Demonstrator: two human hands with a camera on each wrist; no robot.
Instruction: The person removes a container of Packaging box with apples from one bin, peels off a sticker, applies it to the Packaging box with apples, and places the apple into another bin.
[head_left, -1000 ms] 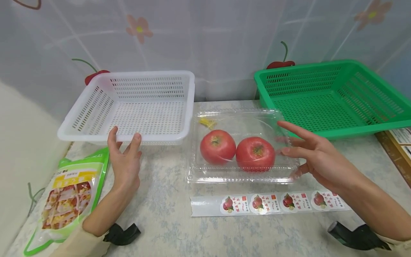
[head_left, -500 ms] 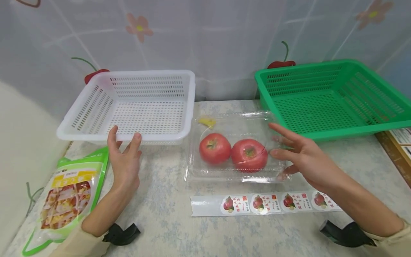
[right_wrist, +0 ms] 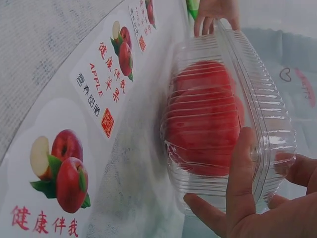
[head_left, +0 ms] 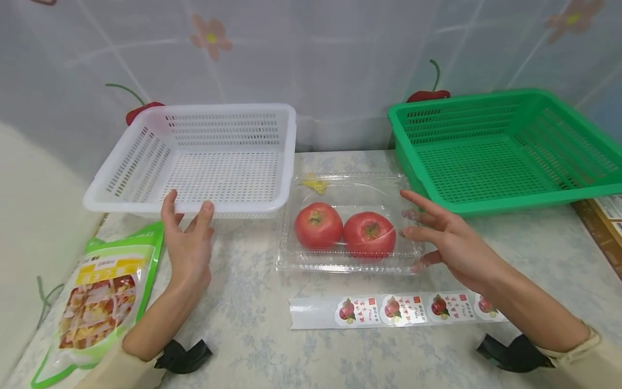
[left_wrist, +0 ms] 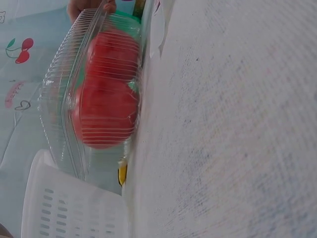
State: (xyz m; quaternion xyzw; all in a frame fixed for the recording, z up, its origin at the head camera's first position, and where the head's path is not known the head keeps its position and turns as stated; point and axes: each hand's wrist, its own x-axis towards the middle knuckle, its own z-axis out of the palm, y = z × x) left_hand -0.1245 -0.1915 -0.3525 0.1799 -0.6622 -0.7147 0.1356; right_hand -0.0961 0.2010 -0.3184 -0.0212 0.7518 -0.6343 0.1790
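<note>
A clear plastic clamshell box [head_left: 350, 265] with two red apples [head_left: 318, 225] in it sits at the middle of the table, its lid down. My right hand [head_left: 439, 235] is at the box's right end, fingers spread and fairly straight, touching the plastic. In the right wrist view, the right fingers [right_wrist: 241, 173] lie against the ribbed end wall of the box. My left hand [head_left: 188, 240] is at the front rim of the white basket [head_left: 228, 207], thumb and fingers spread, holding nothing; whether it touches the rim, I cannot tell.
A green basket [head_left: 486, 167] stands at the back right. In front of the box lies a strip of apple labels [head_left: 398, 309]. A green-edged food pouch [head_left: 99, 302] is at the left. A small yellow thing [head_left: 315, 185] shows through the plastic.
My right hand and the box with the apples have moved left, towards the white basket. My left hand has stayed in place.
</note>
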